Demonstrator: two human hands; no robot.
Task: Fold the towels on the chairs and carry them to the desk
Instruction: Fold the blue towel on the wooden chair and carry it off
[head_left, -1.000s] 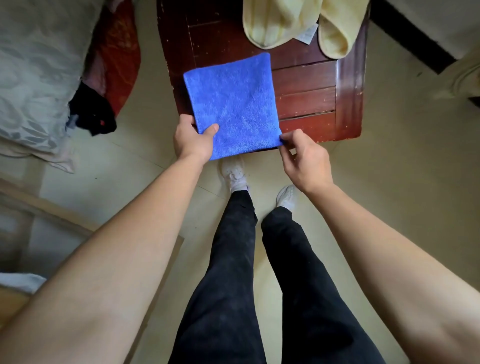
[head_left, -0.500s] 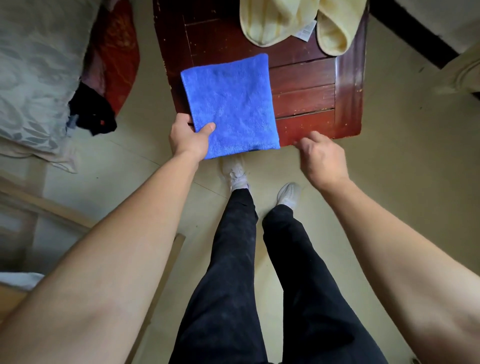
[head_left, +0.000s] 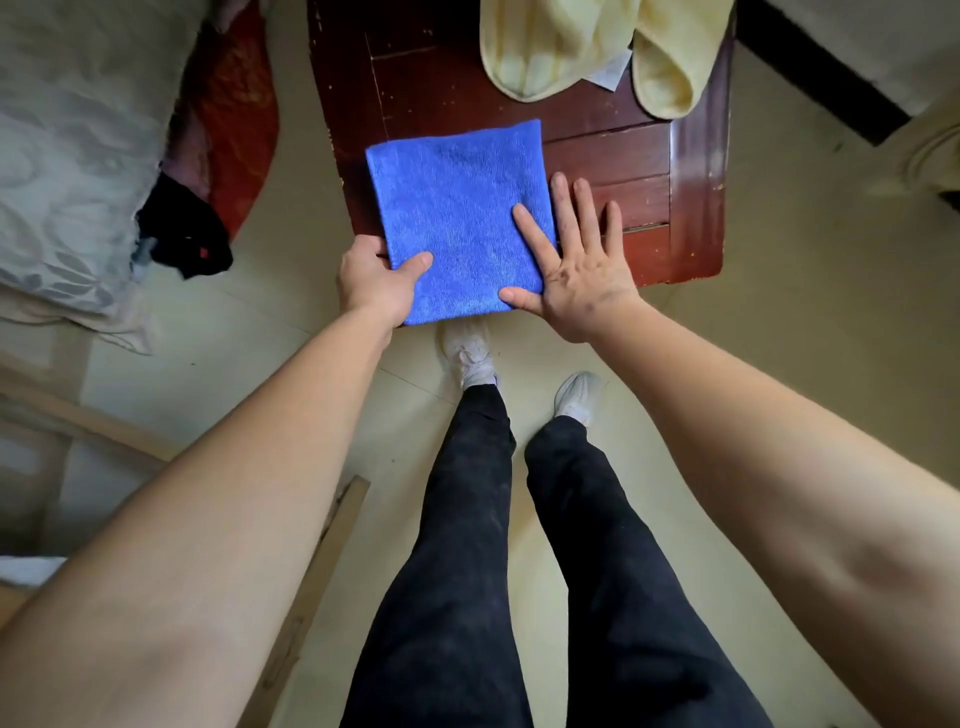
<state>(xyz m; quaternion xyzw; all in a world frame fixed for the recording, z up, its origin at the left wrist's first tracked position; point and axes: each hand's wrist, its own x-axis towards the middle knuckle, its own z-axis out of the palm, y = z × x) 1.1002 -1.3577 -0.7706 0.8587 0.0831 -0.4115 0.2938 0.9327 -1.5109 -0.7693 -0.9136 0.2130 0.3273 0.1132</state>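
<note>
Two hands on one blue towel (head_left: 457, 218). Left hand (head_left: 376, 280) keeps its pinch on the near-left corner, thumb on top, fingers hidden beneath the cloth. Right hand (head_left: 576, 265) has changed: a second ago it pinched the near-right corner, half a second ago it had let go and hung clear of the cloth, and now it lies flat, fingers spread, with thumb and forefinger on the towel's right edge and the other fingers on the wood beside it. It grasps nothing (a press, not a grip).

Reading: this looks like a smoothing or pinning move, which suggests the fold is set or another fold is about to start.

Towel position: folded to a near square, lying on the dark red wooden chair seat (head_left: 691, 197), its near edge hanging slightly over the seat's front rim. It has not yet gone to the desk, and no desk is identifiable in view.

Further out: a pale yellow towel (head_left: 566, 47) lies unfolded and bunched at the seat's far side, well apart from the blue one. Judged remaining work: finish blue, fold yellow, carry both.
</note>
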